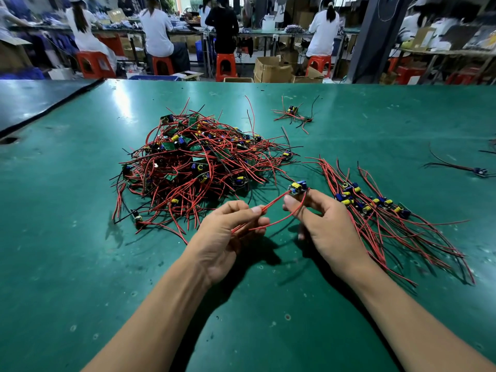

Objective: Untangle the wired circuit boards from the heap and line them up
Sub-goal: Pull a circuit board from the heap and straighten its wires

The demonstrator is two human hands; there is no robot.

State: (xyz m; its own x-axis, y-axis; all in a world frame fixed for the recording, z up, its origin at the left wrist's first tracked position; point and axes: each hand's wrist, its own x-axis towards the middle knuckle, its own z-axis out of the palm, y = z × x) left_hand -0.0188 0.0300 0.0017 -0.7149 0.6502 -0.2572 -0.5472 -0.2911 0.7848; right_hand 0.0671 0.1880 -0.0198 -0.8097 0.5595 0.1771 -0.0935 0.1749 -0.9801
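A heap of small circuit boards (193, 159) with tangled red and black wires lies mid-table. To its right, several boards (373, 201) lie side by side in a row, their wires trailing toward me. My right hand (326, 224) pinches one small circuit board (297, 187) with yellow and blue parts, just above the table between the heap and the row. My left hand (228, 232) pinches that board's red wires (271, 204), which stretch between both hands.
The green table mat (80, 264) spreads all round. A small clump of wired boards (294, 114) lies farther back, and one loose board with wires (479, 171) at the far right. Beyond the table's far edge, people sit on red stools at benches.
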